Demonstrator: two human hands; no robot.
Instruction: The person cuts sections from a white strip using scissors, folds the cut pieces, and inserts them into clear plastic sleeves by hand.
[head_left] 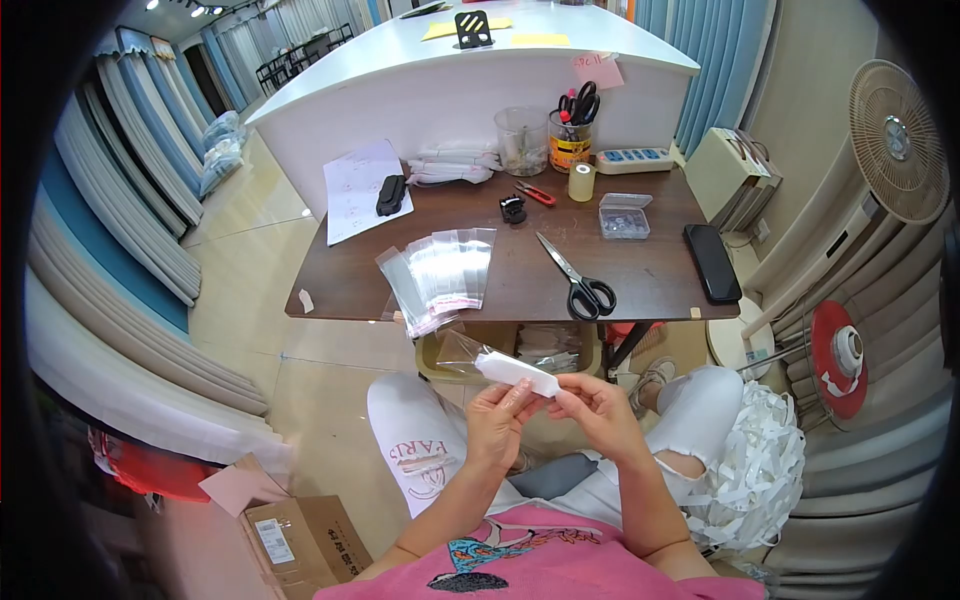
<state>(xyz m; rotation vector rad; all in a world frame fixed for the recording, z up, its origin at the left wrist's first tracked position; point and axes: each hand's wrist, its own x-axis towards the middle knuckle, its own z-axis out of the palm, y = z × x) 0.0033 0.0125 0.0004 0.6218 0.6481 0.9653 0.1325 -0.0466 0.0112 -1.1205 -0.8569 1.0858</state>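
Okay, currently pinching a flat, white, folded strip just below frame centre, narrowly gripped by left hand and right hand. Seemingly tucked partly into a clear plastic sleeve. Probably calls for a light, steady pinch next.

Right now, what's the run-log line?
left hand: holding white strip; right hand: fingers pinching its near end; clear plastic bag: at its far end; black-handled scissors: on brown table

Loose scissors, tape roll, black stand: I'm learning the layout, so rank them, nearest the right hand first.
From the right hand:
1. Loose scissors, just ahead
2. Tape roll, farther ahead
3. Black stand, far back, leftward
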